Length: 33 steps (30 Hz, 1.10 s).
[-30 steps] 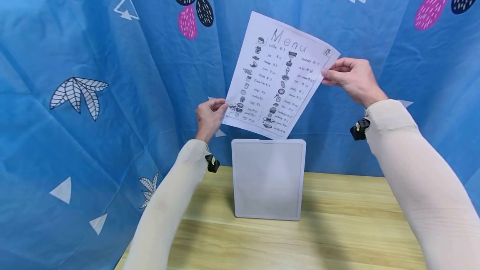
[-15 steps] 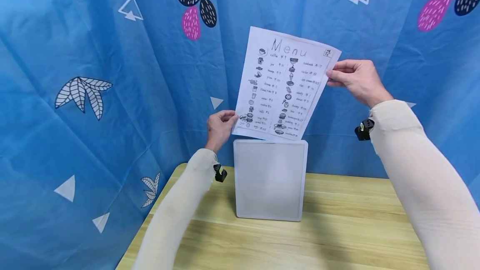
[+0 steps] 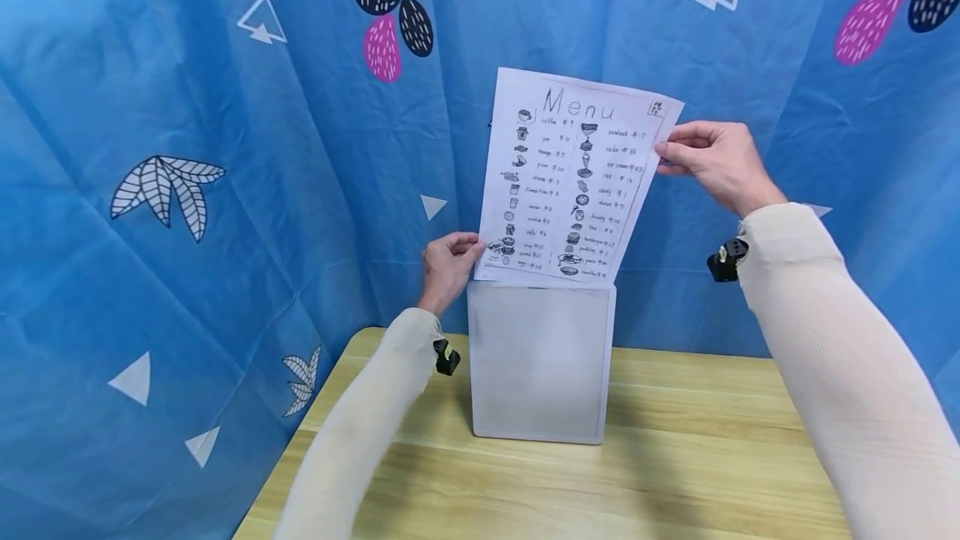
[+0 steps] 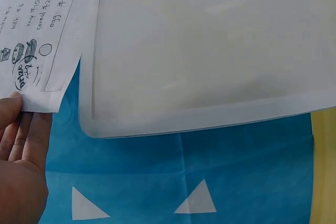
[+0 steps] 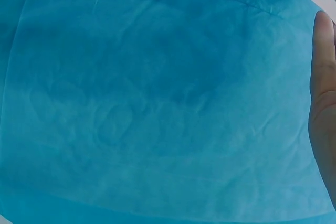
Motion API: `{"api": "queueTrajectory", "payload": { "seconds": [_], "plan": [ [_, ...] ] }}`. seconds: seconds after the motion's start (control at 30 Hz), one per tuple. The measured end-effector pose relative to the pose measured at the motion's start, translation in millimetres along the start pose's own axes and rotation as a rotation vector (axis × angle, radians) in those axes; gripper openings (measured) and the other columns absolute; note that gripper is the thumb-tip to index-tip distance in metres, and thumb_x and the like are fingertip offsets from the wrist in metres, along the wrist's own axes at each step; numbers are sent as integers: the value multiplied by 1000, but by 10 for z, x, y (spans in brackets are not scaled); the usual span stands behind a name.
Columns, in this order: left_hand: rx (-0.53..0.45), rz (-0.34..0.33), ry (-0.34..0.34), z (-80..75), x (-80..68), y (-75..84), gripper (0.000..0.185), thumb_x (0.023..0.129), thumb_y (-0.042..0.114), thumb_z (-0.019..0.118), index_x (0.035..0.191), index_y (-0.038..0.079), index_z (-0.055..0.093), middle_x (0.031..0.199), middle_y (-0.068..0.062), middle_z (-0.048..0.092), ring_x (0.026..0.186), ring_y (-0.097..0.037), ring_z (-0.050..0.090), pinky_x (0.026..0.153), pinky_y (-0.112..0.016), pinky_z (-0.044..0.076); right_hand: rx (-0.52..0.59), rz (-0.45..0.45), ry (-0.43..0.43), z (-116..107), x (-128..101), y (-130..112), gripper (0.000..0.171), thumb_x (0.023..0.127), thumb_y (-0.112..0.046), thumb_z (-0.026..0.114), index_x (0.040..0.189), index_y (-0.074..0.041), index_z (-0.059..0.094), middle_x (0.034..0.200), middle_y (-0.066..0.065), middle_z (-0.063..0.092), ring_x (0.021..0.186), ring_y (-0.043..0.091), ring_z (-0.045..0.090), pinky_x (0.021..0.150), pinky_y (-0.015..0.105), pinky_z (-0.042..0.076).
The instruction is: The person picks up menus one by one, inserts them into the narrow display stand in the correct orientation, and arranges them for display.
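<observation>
Menu sheet (image 3: 573,182) pinched by left hand (image 3: 448,267) and right hand (image 3: 716,161), bottom edge at upright white board (image 3: 542,361).

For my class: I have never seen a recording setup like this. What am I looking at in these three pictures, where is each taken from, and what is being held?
No machine here: a person works with two bare hands, in pale sleeves. The wide picture comes from a camera worn on the head, looking forward and down. The other two come from small cameras strapped to each wrist.

The left hand pinches the lower left corner of a paper menu, and the right hand pinches its upper right edge. The sheet's bottom edge sits at the top of a white frame, which stands upright on a wooden table against a blue patterned cloth.

The left wrist view shows that corner and the frame close up. The right wrist view shows mostly cloth, part of the hand and a sliver of paper.
</observation>
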<state>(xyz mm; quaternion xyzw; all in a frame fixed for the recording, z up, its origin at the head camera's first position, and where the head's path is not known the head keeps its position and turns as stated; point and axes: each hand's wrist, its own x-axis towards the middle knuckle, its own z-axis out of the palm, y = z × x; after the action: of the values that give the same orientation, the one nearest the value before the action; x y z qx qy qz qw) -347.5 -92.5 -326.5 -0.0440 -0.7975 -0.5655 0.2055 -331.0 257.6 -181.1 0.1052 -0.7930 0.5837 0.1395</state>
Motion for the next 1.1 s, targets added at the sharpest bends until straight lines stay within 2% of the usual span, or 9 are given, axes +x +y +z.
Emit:
{"api": "queueTrajectory", "payload": {
  "seconds": [0.43, 0.83, 1.1],
  "plan": [
    [-17, -15, -8, 12, -19, -13, 21, 93, 14, 74, 110, 3, 74, 102, -12, 73, 92, -23, 70, 83, -39, 58, 10, -4, 6, 32, 24, -20, 40, 93, -15, 70, 126, 5, 63, 101, -3, 68, 85, 7, 70, 73, 18, 56],
    [-17, 8, -14, -35, -9, -19, 22, 93, 15, 73, 111, 3, 74, 103, -11, 73, 94, -23, 69, 85, -39, 58, -44, -15, 11, 57, 29, -27, 38, 94, -16, 69, 125, 5, 63, 103, -1, 67, 85, 7, 69, 74, 18, 56],
    [-22, -5, -28, -15, -18, -17, 22, 94, 14, 72, 113, 3, 73, 104, -12, 72, 95, -24, 69, 87, -39, 57, -69, -2, 16, 56, 28, -15, 39, 94, -18, 69, 126, 4, 63, 105, 2, 67, 84, 7, 69, 73, 16, 56]
  ]
}}
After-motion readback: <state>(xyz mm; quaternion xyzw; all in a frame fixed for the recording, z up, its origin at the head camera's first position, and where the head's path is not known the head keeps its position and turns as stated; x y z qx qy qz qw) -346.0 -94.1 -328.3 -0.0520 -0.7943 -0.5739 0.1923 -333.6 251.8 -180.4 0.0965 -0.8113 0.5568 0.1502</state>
